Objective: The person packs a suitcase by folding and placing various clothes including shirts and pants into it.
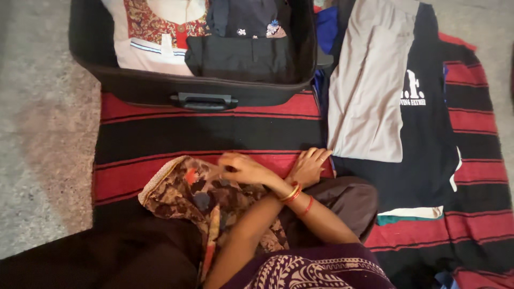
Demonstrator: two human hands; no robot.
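My arms are crossed over my lap. My right hand [242,168] reaches to the left and pinches the top edge of a patterned brown, orange and blue cloth [187,195] that lies crumpled on the striped blanket [160,139]. My left hand [310,166], with gold and red bangles at the wrist, lies flat with fingers spread on the blanket. It holds nothing, and its fingertips are right beside the lower corner of a folded grey garment [369,85].
An open black suitcase [203,93] with folded clothes inside stands at the far edge of the blanket. The grey garment lies on a black printed T-shirt [423,134] to the right. A dark brown cloth [348,200] sits by my lap. Grey floor [43,134] lies to the left.
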